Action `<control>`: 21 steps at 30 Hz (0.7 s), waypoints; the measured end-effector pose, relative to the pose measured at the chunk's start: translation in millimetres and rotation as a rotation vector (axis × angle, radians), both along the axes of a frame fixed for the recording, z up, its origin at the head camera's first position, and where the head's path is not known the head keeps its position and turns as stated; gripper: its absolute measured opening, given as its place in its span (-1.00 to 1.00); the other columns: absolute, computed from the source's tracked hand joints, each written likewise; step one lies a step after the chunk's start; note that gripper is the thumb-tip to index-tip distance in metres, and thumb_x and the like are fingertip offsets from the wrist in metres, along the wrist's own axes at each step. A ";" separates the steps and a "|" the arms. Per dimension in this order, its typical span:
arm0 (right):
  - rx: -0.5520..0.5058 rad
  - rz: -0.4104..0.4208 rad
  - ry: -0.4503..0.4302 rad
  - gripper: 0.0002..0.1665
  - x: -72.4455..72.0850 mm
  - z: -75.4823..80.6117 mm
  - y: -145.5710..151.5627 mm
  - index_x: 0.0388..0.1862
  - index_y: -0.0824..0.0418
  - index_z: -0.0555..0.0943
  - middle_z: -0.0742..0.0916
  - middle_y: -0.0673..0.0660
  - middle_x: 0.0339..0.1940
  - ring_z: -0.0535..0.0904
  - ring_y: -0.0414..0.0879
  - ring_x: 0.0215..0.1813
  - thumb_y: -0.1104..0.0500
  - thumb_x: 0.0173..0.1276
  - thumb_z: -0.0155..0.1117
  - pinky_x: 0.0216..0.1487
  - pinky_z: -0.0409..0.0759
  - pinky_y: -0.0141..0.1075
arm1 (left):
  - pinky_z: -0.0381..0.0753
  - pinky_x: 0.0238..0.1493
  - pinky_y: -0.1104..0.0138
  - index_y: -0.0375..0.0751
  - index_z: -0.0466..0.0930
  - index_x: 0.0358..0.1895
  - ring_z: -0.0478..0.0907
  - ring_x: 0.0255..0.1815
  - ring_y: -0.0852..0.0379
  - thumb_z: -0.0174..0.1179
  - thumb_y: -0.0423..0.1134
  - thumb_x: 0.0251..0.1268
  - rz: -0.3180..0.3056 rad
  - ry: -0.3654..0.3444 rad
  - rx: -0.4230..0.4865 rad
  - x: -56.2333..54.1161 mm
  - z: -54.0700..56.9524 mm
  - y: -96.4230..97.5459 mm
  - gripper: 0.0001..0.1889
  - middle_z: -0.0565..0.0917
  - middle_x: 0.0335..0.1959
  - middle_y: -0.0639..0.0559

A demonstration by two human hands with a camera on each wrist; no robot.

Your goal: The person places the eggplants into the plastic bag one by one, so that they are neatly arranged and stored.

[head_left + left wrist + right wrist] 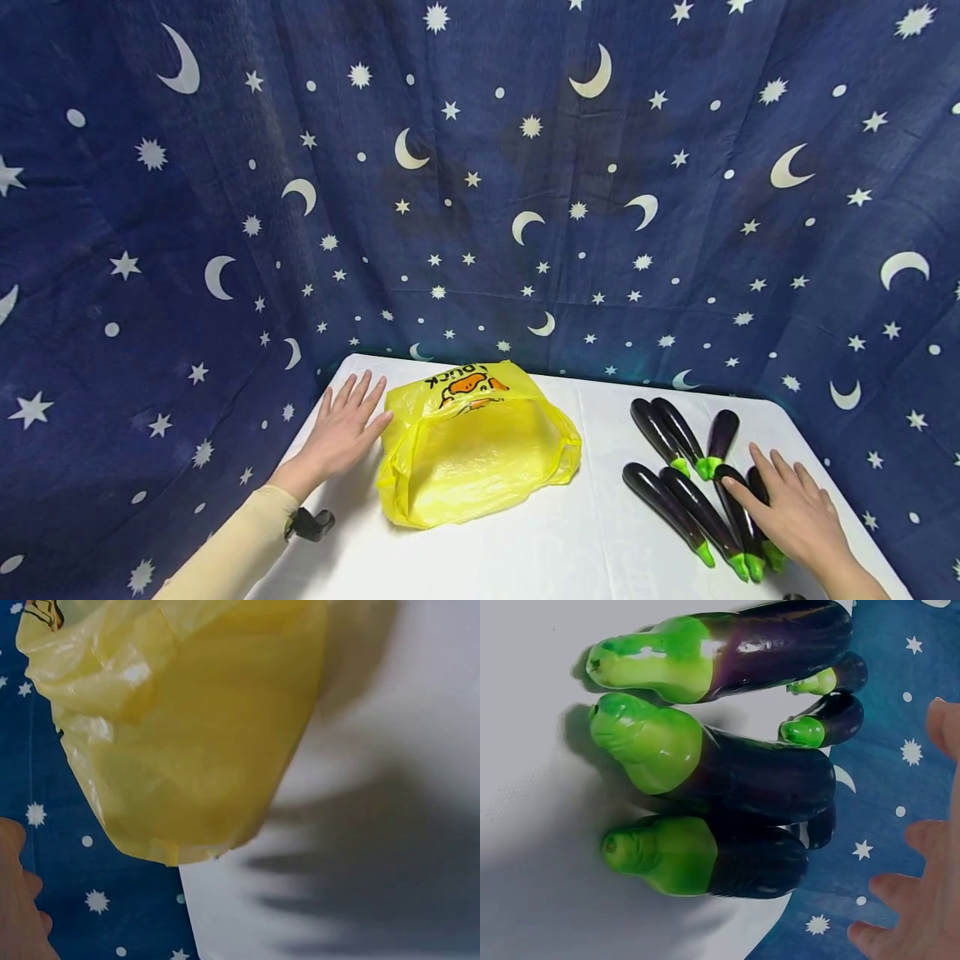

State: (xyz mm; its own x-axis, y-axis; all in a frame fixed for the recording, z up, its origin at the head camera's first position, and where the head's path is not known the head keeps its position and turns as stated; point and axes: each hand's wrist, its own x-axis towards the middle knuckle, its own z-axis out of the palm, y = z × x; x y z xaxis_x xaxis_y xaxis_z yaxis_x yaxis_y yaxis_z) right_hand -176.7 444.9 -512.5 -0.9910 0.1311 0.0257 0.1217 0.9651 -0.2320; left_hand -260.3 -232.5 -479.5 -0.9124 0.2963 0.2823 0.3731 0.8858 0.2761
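A yellow plastic bag (480, 467) with a duck print lies on the white table, its wide mouth facing the near side. My left hand (345, 429) is beside the bag's left edge, fingers spread and holding nothing. In the left wrist view the bag (195, 742) fills the upper middle. Several dark eggplants (663, 500) with green stem ends lie in two rows at the right. My right hand (798, 508) hovers over the rightmost ones, fingers spread, partly hiding them. The right wrist view shows eggplants (769, 776) lying side by side, with that hand's fingers (900, 892) apart from them.
The white table (540, 542) has its far edge against a dark blue curtain (480, 208) printed with moons and stars. The curtain also runs along the left and right sides. A black strap (311, 525) is on the left wrist.
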 end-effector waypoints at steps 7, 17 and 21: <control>-0.033 -0.011 -0.008 0.19 2.8 -3.5 5.5 0.63 0.40 -0.10 0.11 0.72 0.45 -0.10 0.74 0.39 -0.48 0.48 -0.10 0.21 -0.14 0.63 | -0.37 0.51 -0.28 -0.07 0.08 0.66 -0.21 0.66 -0.24 -0.13 0.21 0.60 -0.037 -0.021 0.027 1.4 4.3 9.7 -0.28 -0.01 0.67 -0.17; -0.055 -0.021 -0.006 0.21 3.2 -3.6 9.4 0.62 0.43 -0.12 0.11 0.73 0.44 -0.08 0.76 0.38 -0.47 0.48 -0.09 0.20 -0.11 0.64 | -0.25 0.51 -0.29 -0.06 0.10 0.65 -0.15 0.65 -0.24 -0.10 0.22 0.59 -0.107 -0.024 0.072 5.4 11.9 24.4 -0.27 0.02 0.66 -0.16; -0.057 -0.020 -0.011 0.22 2.8 -3.6 10.7 0.62 0.44 -0.13 0.10 0.74 0.43 -0.07 0.77 0.37 -0.48 0.48 -0.09 0.19 -0.09 0.65 | -0.19 0.51 -0.28 -0.02 0.10 0.65 -0.14 0.65 -0.21 -0.09 0.26 0.57 -0.134 -0.029 0.087 6.2 13.8 29.9 -0.25 0.02 0.67 -0.10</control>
State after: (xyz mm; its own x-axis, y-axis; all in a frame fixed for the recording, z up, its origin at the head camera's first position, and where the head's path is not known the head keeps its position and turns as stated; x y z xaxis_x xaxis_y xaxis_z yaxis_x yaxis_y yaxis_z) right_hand -173.8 455.6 -516.1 -0.9884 0.1520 0.0063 0.1439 0.9476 -0.2854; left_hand -254.1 -202.6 -465.7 -0.8745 0.3912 0.2868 0.4770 0.8008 0.3621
